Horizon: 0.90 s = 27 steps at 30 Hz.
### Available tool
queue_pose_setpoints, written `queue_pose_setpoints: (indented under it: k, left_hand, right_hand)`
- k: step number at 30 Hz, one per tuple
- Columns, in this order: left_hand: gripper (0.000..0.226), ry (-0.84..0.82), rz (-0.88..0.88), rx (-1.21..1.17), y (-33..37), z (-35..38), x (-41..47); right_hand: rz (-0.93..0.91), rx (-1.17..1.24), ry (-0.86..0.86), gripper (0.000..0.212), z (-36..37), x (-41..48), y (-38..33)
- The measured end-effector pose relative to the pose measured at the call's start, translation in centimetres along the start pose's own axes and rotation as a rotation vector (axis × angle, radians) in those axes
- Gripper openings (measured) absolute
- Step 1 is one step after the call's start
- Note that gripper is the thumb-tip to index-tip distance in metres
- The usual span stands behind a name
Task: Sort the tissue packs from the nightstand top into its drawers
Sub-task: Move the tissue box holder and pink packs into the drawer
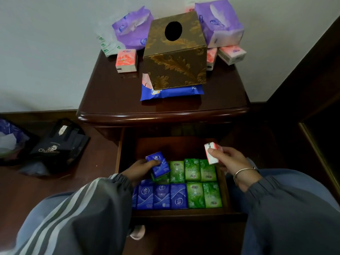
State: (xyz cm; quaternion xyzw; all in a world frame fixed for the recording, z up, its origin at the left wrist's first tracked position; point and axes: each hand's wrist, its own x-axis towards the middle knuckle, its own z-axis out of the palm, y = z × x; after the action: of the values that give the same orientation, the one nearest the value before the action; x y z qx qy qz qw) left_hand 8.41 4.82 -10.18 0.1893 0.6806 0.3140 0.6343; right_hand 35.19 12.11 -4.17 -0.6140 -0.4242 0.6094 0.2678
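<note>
The nightstand's drawer [225,188] stands pulled out below me, filled with several blue packs [161,196] at the front left and several green packs [200,171] at the right and back. My left hand [139,169] holds a blue tissue pack [158,164] tilted just above the drawer's left side. My right hand [230,161] pinches a pink-and-white pack [211,153] over the drawer's back right. On the nightstand top [114,92] lie a pink pack [126,60], more pink packs [232,54] and two purple tissue bags [133,29].
A gold patterned tissue box [174,54] sits on a flat blue pack [171,92] in the middle of the top. A black bag [58,144] and a bin with a liner [11,140] stand on the floor to the left. A dark wooden frame [316,133] lies to the right.
</note>
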Motion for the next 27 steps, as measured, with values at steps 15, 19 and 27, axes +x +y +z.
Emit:
queue_pose_setpoints:
  k: [15,19,27]
  left_hand:
    - [0.026,0.091,0.104,0.339,0.4,-0.4,0.8]
    - [0.026,0.148,0.027,0.181,0.7,-0.6,0.7]
    - [0.018,0.096,-0.043,0.052,0.2,0.1,0.2]
  right_hand:
    - [-0.012,0.017,-0.007,0.023,0.2,0.3,0.1]
    - [-0.006,0.022,-0.008,0.032,0.2,0.2,0.1]
    - [0.009,0.01,-0.034,0.033,0.3,0.0,-0.1]
